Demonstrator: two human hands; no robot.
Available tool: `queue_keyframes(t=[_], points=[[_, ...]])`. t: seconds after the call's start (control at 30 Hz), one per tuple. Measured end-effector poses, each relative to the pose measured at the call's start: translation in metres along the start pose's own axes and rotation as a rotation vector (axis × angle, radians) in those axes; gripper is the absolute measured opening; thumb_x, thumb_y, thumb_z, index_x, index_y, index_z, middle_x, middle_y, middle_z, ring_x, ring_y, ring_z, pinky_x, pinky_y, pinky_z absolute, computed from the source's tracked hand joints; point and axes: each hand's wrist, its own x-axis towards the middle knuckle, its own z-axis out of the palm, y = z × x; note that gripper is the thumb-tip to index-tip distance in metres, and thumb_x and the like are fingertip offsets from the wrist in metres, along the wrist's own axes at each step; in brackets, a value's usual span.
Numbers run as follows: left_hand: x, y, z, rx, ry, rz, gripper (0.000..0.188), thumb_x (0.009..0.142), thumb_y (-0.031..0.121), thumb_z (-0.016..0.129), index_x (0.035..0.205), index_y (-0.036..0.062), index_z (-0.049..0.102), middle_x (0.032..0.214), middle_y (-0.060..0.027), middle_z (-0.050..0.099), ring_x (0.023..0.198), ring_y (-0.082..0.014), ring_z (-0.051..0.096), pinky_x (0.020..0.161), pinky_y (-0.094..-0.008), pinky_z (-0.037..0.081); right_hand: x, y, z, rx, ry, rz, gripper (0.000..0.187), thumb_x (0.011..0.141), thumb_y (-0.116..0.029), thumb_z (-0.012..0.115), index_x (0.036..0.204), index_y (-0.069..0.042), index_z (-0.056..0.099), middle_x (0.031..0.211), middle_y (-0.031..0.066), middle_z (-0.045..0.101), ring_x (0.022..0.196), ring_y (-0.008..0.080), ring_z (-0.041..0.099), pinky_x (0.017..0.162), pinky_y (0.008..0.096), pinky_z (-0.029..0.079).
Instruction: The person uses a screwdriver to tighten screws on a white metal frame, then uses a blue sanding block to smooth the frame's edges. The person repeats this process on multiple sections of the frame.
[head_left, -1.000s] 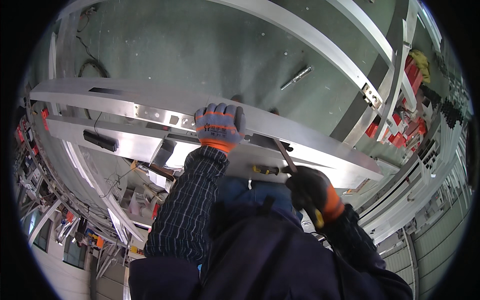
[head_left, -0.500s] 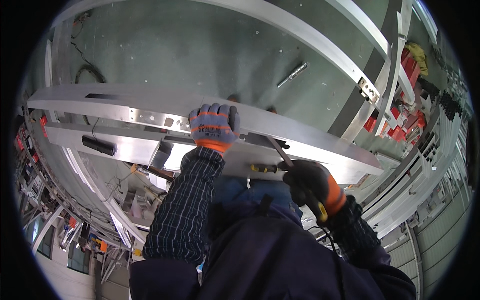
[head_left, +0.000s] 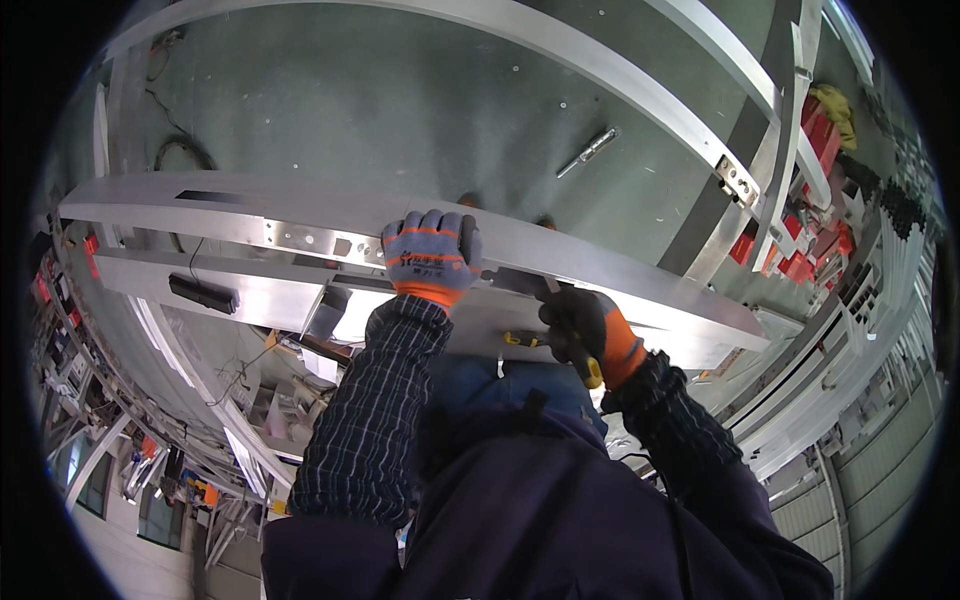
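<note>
Head view — left hand [head_left: 432, 255] grips aluminium rail [head_left: 200, 205]; right hand [head_left: 585, 325] holds screwdriver [head_left: 560, 345].

Green floor [head_left: 400, 110] beyond the metal beam's [head_left: 250, 200] far edge lies open (one loose bolt [head_left: 590, 152] aside); angled rails [head_left: 640, 85] bar the right.

- A grey-green floor [head_left: 400, 110] fills the upper half of the view.
- A small metal bolt-like piece [head_left: 589, 152] lies alone on the floor, toward its right side.
- A black cable [head_left: 180, 152] curls on the floor near its left edge.
- Red boxes [head_left: 815, 130] are stacked at the far right, with a yellow bundle [head_left: 832, 105] on top.
- Long pale metal profiles [head_left: 850, 330] lie side by side at the lower right.
</note>
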Motion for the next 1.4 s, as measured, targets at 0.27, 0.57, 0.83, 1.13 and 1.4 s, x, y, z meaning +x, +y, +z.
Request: queue_keyframes(t=[0.27, 0.57, 0.83, 1.13, 1.4], points=[[0.000, 0.002, 0.000, 0.006, 0.019, -0.015, 0.023, 0.084, 0.035, 0.068, 0.081, 0.0123, 0.070, 0.080, -0.0047, 0.069, 0.081, -0.0268, 0.065, 0.075, -0.0452, 0.044, -0.034, -0.019, -0.014, 0.720, 0.036, 0.365, 0.020, 0.104, -0.011, 0.054, 0.116, 0.002, 0.063, 0.080, 0.0066, 0.061, 0.055, 0.0131, 0.057, 0.052, 0.0284, 0.048], [-0.001, -0.001, 0.001, -0.003, -0.014, -0.033, 0.023, 0.084, 0.034, 0.068, 0.078, 0.0119, 0.068, 0.078, -0.0049, 0.068, 0.079, -0.0266, 0.065, 0.074, -0.0442, 0.044, -0.072, -0.005, -0.029, 0.555, -0.104, 0.221, 0.026, 0.102, -0.013, 0.059, 0.121, 0.005, 0.064, 0.074, 0.0037, 0.060, 0.060, 0.0104, 0.061, 0.052, 0.0252, 0.047], [-0.005, 0.001, -0.005, 0.008, -0.017, -0.032, 0.021, 0.085, 0.032, 0.067, 0.079, 0.0120, 0.068, 0.079, -0.0057, 0.069, 0.080, -0.0268, 0.065, 0.075, -0.0445, 0.044, -0.052, -0.005, -0.019, 0.258, -0.032, 0.187, 0.025, 0.101, -0.014, 0.060, 0.118, 0.004, 0.067, 0.085, 0.0074, 0.066, 0.064, 0.0148, 0.063, 0.058, 0.0287, 0.052], [0.001, 0.002, -0.004, -0.016, -0.039, -0.020, 0.020, 0.085, 0.031, 0.067, 0.079, 0.0121, 0.068, 0.078, -0.0057, 0.067, 0.078, -0.0277, 0.065, 0.074, -0.0447, 0.044, -0.014, -0.005, -0.004, 0.016, 0.013, -0.014, 0.026, 0.108, -0.021, 0.051, 0.102, 0.001, 0.064, 0.076, 0.0040, 0.060, 0.059, 0.0132, 0.058, 0.053, 0.0281, 0.047], [0.004, 0.000, 0.000, -0.009, 0.024, 0.000, 0.021, 0.085, 0.031, 0.067, 0.079, 0.0112, 0.069, 0.078, -0.0058, 0.069, 0.078, -0.0268, 0.065, 0.073, -0.0444, 0.044, -0.038, -0.019, -0.029, 0.494, -0.089, 0.249, 0.030, 0.106, -0.015, 0.052, 0.125, 0.006, 0.062, 0.078, 0.0021, 0.058, 0.058, 0.0099, 0.054, 0.051, 0.0248, 0.044]])
